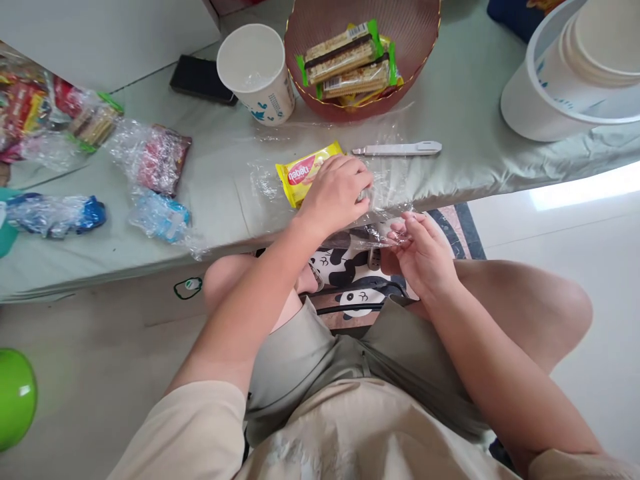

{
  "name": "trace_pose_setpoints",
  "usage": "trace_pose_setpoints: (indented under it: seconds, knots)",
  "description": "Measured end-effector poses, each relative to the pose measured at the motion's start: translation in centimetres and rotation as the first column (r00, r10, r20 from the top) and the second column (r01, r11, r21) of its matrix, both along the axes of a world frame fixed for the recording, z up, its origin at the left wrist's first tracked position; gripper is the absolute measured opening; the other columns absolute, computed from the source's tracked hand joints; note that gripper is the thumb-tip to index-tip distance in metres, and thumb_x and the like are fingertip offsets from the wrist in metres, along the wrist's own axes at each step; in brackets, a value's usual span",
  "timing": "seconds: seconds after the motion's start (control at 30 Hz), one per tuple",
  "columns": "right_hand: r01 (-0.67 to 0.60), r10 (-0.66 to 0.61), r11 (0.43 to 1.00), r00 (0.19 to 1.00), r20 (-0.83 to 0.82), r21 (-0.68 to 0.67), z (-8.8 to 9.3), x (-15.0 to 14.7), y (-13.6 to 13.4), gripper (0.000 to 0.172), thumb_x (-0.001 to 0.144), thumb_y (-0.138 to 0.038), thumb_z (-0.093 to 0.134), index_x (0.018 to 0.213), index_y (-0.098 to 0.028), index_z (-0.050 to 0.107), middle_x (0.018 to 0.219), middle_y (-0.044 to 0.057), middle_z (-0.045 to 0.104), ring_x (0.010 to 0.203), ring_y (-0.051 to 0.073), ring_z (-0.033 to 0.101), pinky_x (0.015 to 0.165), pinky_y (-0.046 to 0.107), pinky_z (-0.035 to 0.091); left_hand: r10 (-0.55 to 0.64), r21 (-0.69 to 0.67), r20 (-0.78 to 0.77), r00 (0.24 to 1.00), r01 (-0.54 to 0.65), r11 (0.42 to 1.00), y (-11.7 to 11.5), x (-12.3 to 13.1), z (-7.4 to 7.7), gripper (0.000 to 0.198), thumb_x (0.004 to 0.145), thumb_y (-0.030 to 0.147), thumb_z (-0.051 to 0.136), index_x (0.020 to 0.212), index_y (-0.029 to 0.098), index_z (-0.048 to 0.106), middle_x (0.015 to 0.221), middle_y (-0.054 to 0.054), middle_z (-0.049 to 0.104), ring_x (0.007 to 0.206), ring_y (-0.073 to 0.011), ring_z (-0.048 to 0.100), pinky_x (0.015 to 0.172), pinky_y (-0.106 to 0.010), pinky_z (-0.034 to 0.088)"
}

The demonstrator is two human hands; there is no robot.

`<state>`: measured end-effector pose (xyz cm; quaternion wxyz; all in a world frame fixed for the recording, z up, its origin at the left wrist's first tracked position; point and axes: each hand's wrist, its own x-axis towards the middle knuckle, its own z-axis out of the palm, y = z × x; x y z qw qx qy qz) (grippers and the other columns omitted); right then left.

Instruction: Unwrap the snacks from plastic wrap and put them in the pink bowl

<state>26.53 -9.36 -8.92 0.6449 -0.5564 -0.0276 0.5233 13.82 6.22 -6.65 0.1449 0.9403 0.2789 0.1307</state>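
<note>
My left hand [336,190] lies curled over the right end of a yellow wafer packet [303,175] that rests on a sheet of clear plastic wrap [387,193] at the table's near edge. My right hand [419,250] is just below the edge, with its fingers pinching the loose end of that wrap. A white utility knife [399,149] lies flat on the table just beyond the packet.
A red mesh basket [415,53] holds green-edged wafer packs [345,60]. Beside it stand a white paper cup [257,70] and a black phone [200,79]. Wrapped snacks [150,160] lie at the left, stacked white cups [575,73] at the right, and a green ball [15,397] on the floor.
</note>
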Motion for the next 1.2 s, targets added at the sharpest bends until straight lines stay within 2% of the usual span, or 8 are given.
trace_pose_setpoints:
  seconds: [0.17,0.3,0.4,0.5,0.67,0.9,1.1,1.2]
  knots:
    - [-0.088,0.087,0.996,0.994,-0.061,0.0,-0.8,-2.1,-0.6,0.047,0.058,-0.027,0.095,0.09,-0.025,0.061,0.084,-0.005,0.071,0.081,0.009,0.067,0.067,0.019,0.053,-0.004,-0.001,-0.001,1.0,0.004,1.0,0.0,0.0,-0.1,0.011,0.085,0.017,0.068,0.094,0.021,0.073,0.108,-0.009,0.069,0.113,-0.0315,0.062,0.107,-0.05,0.048]
    - [0.057,-0.056,0.991,0.998,-0.012,0.121,-1.7,-3.4,-0.2,0.041,0.06,-0.025,0.089,0.076,-0.025,0.051,0.071,-0.008,0.06,0.095,0.012,0.072,0.08,0.022,0.055,0.007,-0.022,0.012,1.0,-0.007,1.0,0.0,0.1,-0.2,0.011,0.085,0.017,0.068,0.094,0.021,0.073,0.107,-0.009,0.068,0.114,-0.0311,0.061,0.108,-0.05,0.046]
    - [0.109,-0.106,0.985,0.994,-0.025,0.132,-1.8,-3.5,0.0,0.038,0.065,-0.026,0.084,0.076,-0.025,0.048,0.064,-0.01,0.054,0.075,0.01,0.069,0.077,0.024,0.057,0.02,-0.032,0.004,1.0,-0.02,0.999,0.0,0.1,-0.2,0.012,0.084,0.017,0.069,0.095,0.02,0.074,0.107,-0.009,0.068,0.114,-0.0305,0.061,0.109,-0.049,0.046]
    - [0.13,-0.125,0.983,0.991,-0.044,0.133,-1.8,-3.4,0.0,0.04,0.067,-0.026,0.084,0.077,-0.025,0.046,0.057,-0.013,0.047,0.051,0.005,0.052,0.063,0.021,0.054,0.008,-0.013,-0.025,1.0,-0.009,1.0,0.0,0.1,0.0,0.014,0.087,0.018,0.066,0.098,0.019,0.074,0.107,-0.009,0.067,0.114,-0.0296,0.06,0.108,-0.048,0.046]
    - [0.094,-0.084,0.989,0.993,-0.086,0.116,-1.7,-3.1,-0.2,0.044,0.069,-0.029,0.089,0.077,-0.025,0.046,0.055,-0.013,0.043,0.045,0.003,0.039,0.05,0.017,0.045,-0.015,0.026,-0.037,0.999,0.016,1.0,-0.1,0.0,0.1,0.017,0.09,0.019,0.062,0.1,0.017,0.075,0.106,-0.01,0.067,0.112,-0.029,0.06,0.105,-0.047,0.046]
    - [-0.07,0.095,0.993,0.955,-0.28,0.097,-1.5,-3.9,-0.6,0.042,0.059,-0.036,0.096,0.076,-0.022,0.061,0.063,-0.011,0.054,0.053,0.003,0.047,0.055,0.018,0.048,-0.016,0.038,-0.029,0.999,0.017,0.999,0.0,0.0,0.0,0.017,0.09,0.02,0.062,0.1,0.017,0.075,0.105,-0.01,0.067,0.109,-0.0286,0.059,0.101,-0.046,0.046]
    - [0.049,-0.025,0.996,0.957,-0.289,0.076,-1.2,-4.6,-0.8,0.044,0.054,-0.032,0.098,0.066,-0.022,0.057,0.074,-0.006,0.069,0.084,0.012,0.072,0.072,0.022,0.056,-0.027,0.042,-0.028,0.999,0.029,0.999,0.1,-0.1,0.0,0.018,0.09,0.02,0.06,0.101,0.017,0.075,0.105,-0.01,0.066,0.109,-0.0283,0.058,0.101,-0.045,0.045]
    - [0.041,-0.017,0.996,0.96,-0.278,0.083,-1.1,-4.6,-0.9,0.047,0.059,-0.029,0.095,0.064,-0.022,0.049,0.065,-0.008,0.064,0.07,0.009,0.067,0.072,0.023,0.058,-0.029,0.047,-0.038,0.999,0.031,0.998,0.1,0.0,-0.1,0.019,0.09,0.021,0.06,0.102,0.017,0.074,0.105,-0.01,0.066,0.109,-0.0286,0.058,0.101,-0.046,0.045]
